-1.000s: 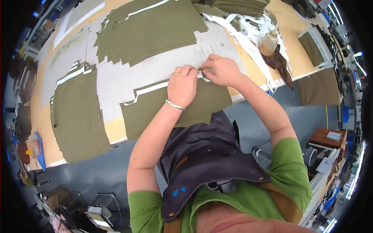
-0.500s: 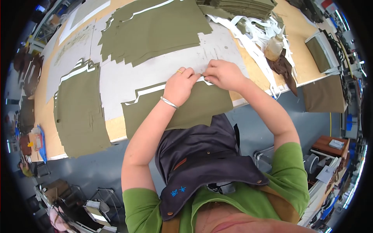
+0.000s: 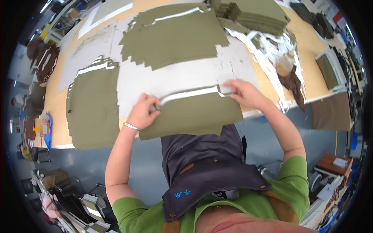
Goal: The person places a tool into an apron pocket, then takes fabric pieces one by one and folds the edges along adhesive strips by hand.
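An olive fabric piece (image 3: 194,114) with a white strip (image 3: 190,94) along its far edge lies at the table's near edge. My left hand (image 3: 143,112) pinches the left end of this piece. At its right end, my right hand (image 3: 244,93) has thumb and fingers closed on the corner. The far edge, with the strip, looks slightly raised between my hands. Beyond it lies a stack of olive pieces (image 3: 175,39), and another stack (image 3: 93,105) is on the left.
Tangled white strips (image 3: 268,66), a glue bottle (image 3: 284,65) and a dark brown cloth (image 3: 293,87) lie at the right. A tall olive stack (image 3: 252,17) stands at the back. A blue-edged bag (image 3: 47,130) is at the left edge, and a person (image 3: 50,206) shows lower left.
My hands have moved apart from the middle of the far edge to the two ends of the olive piece. The white strip between them is now uncovered. The whole view has shifted.
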The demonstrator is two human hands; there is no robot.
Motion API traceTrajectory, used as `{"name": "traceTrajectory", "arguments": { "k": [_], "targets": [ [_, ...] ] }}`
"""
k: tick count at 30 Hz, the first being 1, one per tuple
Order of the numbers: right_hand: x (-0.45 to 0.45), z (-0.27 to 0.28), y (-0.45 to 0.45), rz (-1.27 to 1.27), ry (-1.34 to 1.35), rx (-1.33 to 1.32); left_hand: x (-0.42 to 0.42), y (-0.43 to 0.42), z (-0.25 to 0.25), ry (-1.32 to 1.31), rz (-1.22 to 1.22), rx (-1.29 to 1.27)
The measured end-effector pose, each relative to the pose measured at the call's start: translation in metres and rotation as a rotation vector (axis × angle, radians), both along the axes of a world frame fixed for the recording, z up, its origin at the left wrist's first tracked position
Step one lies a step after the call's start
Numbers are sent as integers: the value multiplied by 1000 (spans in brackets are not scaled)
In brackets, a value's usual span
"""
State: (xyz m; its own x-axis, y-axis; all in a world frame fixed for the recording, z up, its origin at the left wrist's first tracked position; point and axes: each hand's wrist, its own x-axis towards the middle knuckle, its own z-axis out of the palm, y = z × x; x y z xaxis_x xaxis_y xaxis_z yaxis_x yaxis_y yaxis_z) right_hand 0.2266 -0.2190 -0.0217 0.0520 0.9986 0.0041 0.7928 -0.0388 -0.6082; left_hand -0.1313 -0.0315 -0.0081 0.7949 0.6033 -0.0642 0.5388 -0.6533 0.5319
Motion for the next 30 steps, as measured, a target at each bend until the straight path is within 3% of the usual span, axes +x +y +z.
{"name": "traceTrajectory", "arguments": {
  "k": [1, 5, 8, 10, 11, 13, 17, 19, 23, 26, 29, 30],
  "targets": [
    [2, 0, 1, 12, 64, -61, -1, -1, 0, 39, 43, -177],
    [17, 19, 23, -50, -49, -16, 13, 16, 19, 25, 26, -78],
    [45, 42, 82, -230, -190, 201, 53, 74, 27, -236, 193, 312],
    [67, 60, 141, -340, -326, 424, 87, 115, 36, -506, 310, 743],
    [71, 68, 161, -379, -375, 533, 94, 122, 38, -515, 374, 737],
    [64, 62, 189, -434, -465, 456, 103, 136, 43, -540, 509, 725],
    [31, 34, 206, -236, -456, 244, 69, 131, 20, -289, 344, 672],
    [5, 6, 202, -156, -531, 154, 29, 122, -6, -58, 309, 524],
    [-16, -36, 198, -280, -604, -118, -74, 111, -37, -13, 537, 499],
    [-30, -28, 207, -299, -708, -161, -127, 108, -44, 20, 661, 451],
    [-68, -10, 216, -107, -541, -12, -136, 114, -41, -21, 745, 311],
    [-92, -3, 217, 3, -253, -75, -134, 117, -43, -134, 776, 229]
  ]
}}
